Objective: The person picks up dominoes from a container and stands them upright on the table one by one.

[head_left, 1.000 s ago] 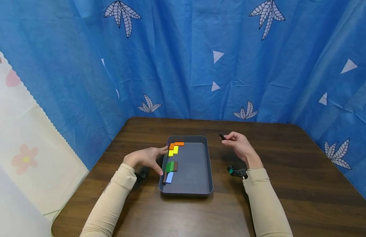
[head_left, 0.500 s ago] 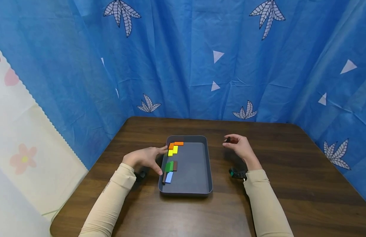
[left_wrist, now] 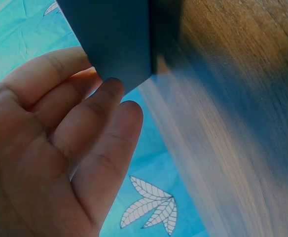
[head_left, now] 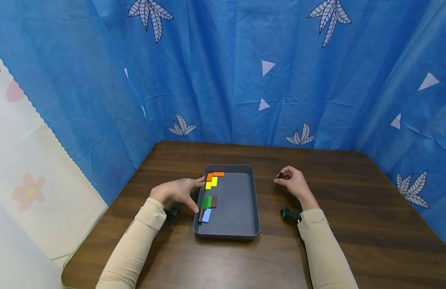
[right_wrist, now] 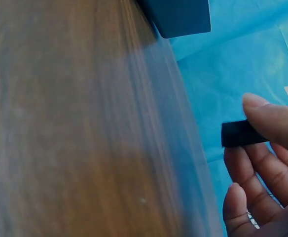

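Observation:
A dark grey tray lies on the table with small coloured blocks along its left side. My left hand spreads its fingers and thumb along the tray's left wall. In the left wrist view the fingertips touch the outside of that wall. Over the table to the right of the tray, my right hand pinches a small black block between thumb and fingers. Inside the tray are orange blocks, yellow blocks, a green piece, a brown block, a light blue block and a dark brown block.
The brown wooden table reaches back to a blue curtain with leaf prints. At the left hangs a white cloth with flowers. Each wrist wears a dark strap, such as the right strap.
My right hand has shifted a little right and nearer to me, and the black block has turned in its fingers. The left hand and the blocks in the tray stay put.

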### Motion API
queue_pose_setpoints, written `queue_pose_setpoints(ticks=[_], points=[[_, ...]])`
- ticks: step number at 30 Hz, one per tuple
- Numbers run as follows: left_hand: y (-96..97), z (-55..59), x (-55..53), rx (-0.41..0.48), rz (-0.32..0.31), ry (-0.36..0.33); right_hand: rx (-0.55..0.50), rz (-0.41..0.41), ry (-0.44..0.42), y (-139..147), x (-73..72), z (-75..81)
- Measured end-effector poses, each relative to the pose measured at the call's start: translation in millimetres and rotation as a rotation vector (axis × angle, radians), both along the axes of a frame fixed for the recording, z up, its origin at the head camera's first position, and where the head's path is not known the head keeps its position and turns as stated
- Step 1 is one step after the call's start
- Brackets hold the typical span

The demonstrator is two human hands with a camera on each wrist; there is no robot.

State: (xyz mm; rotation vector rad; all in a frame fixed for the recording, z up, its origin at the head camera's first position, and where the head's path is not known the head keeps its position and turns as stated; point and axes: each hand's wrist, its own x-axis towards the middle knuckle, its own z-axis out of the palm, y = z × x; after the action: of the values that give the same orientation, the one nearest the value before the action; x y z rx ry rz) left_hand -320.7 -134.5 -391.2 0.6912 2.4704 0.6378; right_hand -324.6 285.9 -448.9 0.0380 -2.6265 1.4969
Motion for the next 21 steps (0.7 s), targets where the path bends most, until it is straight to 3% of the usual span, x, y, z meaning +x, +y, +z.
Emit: queue_pose_setpoints(ticks=[21], points=[[0.4, -1.0, -1.6, -0.024, -0.019, 0.033, 0.102, 0.042, -0.037, -3.3, -4.2, -12.4]])
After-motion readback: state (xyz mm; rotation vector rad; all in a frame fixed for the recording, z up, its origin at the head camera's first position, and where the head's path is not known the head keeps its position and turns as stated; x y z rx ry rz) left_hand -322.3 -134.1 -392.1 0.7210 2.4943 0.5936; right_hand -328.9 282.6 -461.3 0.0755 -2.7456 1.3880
